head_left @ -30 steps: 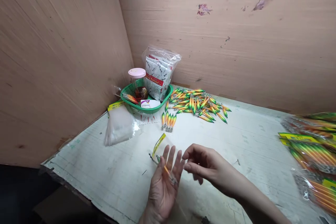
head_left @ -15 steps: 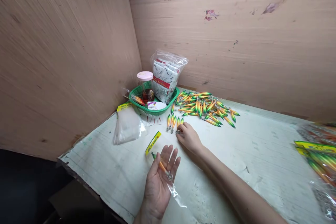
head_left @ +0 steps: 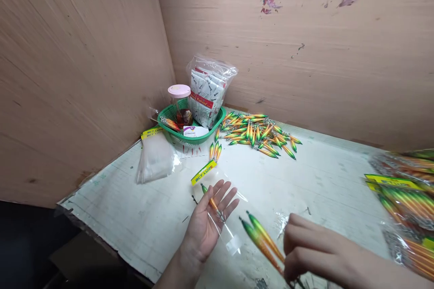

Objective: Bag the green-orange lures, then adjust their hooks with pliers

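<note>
My left hand (head_left: pixel 207 223) lies palm up over the table with its fingers spread. Across the palm rests a clear plastic bag (head_left: pixel 220 189) with a yellow header card, and one green-and-orange fishing lure (head_left: pixel 210 202) lies on it. My right hand (head_left: pixel 313 253), low at the right, pinches two green-and-orange lures (head_left: pixel 261 239) by their metal ends, their green tips pointing up and left toward the bag. A short row of lures (head_left: pixel 214 150) lies in front of the green basket, and a big loose pile of lures (head_left: pixel 259 133) sits behind it.
A green basket (head_left: pixel 200 137) in the corner holds a pink-lidded jar (head_left: pixel 179 101) and a bag of white sachets (head_left: pixel 207 92). A stack of clear empty bags (head_left: pixel 155 160) lies left of it. Packed lure bags (head_left: pixel 403 198) are heaped at the right edge. Wooden walls close the left and back.
My right hand took two lures from the short row by the basket and drew them back toward me at the lower right. My left hand stayed open under the bag.
</note>
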### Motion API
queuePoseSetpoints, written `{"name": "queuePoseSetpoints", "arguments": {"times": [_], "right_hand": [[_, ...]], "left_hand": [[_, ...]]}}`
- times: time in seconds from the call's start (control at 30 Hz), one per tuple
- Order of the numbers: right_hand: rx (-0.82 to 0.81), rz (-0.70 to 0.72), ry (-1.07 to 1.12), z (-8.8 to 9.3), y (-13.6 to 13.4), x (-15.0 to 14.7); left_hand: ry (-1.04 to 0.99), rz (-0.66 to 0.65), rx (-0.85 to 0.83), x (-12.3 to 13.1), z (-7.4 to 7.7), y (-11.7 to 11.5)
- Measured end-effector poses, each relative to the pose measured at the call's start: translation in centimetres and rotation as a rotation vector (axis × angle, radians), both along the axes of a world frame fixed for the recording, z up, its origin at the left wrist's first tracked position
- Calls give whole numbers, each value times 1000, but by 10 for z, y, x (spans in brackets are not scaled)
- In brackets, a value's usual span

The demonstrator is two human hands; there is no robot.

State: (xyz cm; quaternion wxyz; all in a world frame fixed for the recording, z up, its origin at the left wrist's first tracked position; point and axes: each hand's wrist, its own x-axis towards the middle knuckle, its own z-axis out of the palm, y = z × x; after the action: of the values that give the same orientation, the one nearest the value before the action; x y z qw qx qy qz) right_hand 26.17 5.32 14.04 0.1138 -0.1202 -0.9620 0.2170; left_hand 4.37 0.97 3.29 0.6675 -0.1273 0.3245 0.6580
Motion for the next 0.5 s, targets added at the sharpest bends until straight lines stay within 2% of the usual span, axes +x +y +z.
{"name": "queuePoseSetpoints", "arguments": {"times": [0.1,0.23,0.33,0.5], "right_hand": [[38,88,-137,-11,-10,-13],[199,-103,-38,-43,-16,-32],[356,-145,128,-61,-17,-41],[580,-228,240,-64,-23,-44]], "left_hand": [[0,-51,-1,6,3,-1],[-1,-110,-6,11,5,-5],[5,-144,16,14,2,-8],[-25,-135,54,14,-1,-12]]}}
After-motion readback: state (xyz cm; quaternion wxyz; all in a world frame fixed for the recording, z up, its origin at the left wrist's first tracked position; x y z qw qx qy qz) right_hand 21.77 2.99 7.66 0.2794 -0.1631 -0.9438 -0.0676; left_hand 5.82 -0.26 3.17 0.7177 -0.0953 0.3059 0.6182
